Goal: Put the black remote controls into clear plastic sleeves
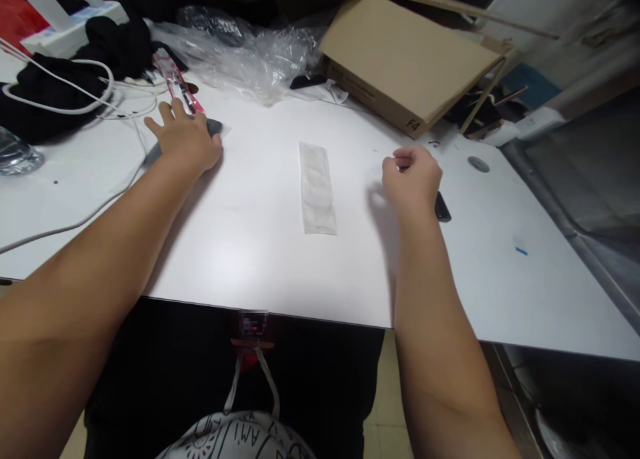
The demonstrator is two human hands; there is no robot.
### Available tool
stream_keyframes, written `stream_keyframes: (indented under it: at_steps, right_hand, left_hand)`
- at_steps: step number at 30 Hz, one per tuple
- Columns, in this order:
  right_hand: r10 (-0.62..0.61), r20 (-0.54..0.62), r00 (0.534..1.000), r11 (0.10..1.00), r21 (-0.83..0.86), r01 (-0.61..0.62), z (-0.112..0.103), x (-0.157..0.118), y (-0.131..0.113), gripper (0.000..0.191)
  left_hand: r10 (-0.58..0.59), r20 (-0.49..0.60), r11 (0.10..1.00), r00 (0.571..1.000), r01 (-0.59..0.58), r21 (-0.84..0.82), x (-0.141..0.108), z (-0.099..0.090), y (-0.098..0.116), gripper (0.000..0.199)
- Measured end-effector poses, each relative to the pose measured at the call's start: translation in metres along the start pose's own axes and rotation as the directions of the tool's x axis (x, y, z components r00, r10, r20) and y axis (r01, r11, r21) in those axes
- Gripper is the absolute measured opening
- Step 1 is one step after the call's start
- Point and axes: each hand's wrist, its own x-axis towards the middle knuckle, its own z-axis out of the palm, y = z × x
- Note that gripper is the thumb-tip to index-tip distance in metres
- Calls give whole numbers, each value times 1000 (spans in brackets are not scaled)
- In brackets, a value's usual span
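On the white table [250, 259] lies a flat, whitish rectangular packet [317, 189], between my two hands and touched by neither. My left hand [185, 135] is at the left with its fingers spread, over a dark grey object [214, 126] that it partly hides. Just beyond those fingertips is a red and clear wrapper [175, 79]. My right hand [413, 172] is right of the packet, its fingers curled together; what they hold, if anything, is hidden. A black object [442, 207] shows partly from behind the right wrist.
A cardboard box [410, 52] stands at the back right, beside crumpled clear plastic [250, 59]. White cables [75, 225] and black cloth [60, 89] lie at the left. A grey disc [479, 164] and a small blue piece [521, 251] are at the right.
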Motion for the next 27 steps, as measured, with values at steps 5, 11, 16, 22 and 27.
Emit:
stream_keyframes:
  at_steps: [5,11,16,22,27]
  right_hand:
    - [148,-77,986,924,-346,-165,-9,-3,0,38]
    - [521,-33,853,684,-581,-440,-10,9,35,57]
    - [496,-74,865,650,-629,-426,-8,12,51,50]
    - [508,-143,849,660,-568,-491,-4,19,61,62]
    - [553,-127,823,678,-506,-534,-9,24,68,75]
  left_hand:
    - [-87,115,996,990,86,15,0,-10,-9,94]
    - [-125,96,992,987,126,-6,-2,-13,-9,93]
    - [-55,11,990,998,56,-133,-9,-17,-2,73]
    - [331,-287,899,899,-393,-194,-32,-40,42,35]
    - [624,-56,703,780,-591,-396,-58,-33,104,21]
